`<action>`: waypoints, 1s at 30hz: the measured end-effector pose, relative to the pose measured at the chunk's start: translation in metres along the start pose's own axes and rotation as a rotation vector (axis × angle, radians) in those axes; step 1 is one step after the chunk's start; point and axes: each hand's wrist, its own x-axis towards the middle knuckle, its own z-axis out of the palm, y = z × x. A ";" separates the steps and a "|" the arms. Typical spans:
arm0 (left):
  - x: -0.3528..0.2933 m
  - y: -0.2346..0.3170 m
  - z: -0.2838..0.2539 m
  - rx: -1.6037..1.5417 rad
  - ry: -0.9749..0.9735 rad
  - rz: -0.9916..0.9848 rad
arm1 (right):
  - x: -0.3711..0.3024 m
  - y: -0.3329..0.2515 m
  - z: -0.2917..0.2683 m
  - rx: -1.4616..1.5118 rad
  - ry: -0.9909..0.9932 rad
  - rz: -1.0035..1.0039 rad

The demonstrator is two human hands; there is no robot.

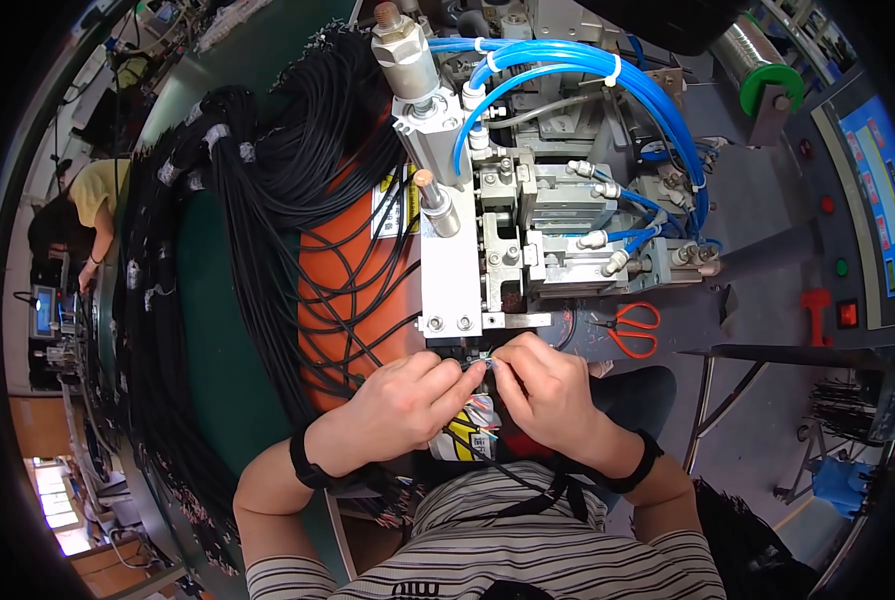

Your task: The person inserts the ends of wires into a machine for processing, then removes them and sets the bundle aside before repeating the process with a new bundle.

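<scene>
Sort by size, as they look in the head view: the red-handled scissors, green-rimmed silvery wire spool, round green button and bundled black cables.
Largest to smallest:
1. Bundled black cables
2. Green-rimmed silvery wire spool
3. Red-handled scissors
4. Round green button

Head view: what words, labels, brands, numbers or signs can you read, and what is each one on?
No text is clear enough to quote.
Yellow-and-white label beside the machine's white plate: print too small.
Second label, just above the striped shirt: too small, partly covered.
Control screen at right: characters too small.
Shirt front: dark marks at the picture's lower edge, not legible.
</scene>
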 end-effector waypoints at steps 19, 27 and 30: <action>0.008 -0.003 -0.006 -0.029 -0.085 0.017 | 0.008 -0.005 -0.009 -0.194 -0.179 -0.012; 0.005 -0.005 -0.003 0.012 -0.055 0.052 | 0.003 0.007 -0.001 0.017 -0.035 0.012; 0.003 -0.005 -0.001 0.005 -0.051 0.039 | 0.005 0.016 0.002 0.046 -0.012 -0.042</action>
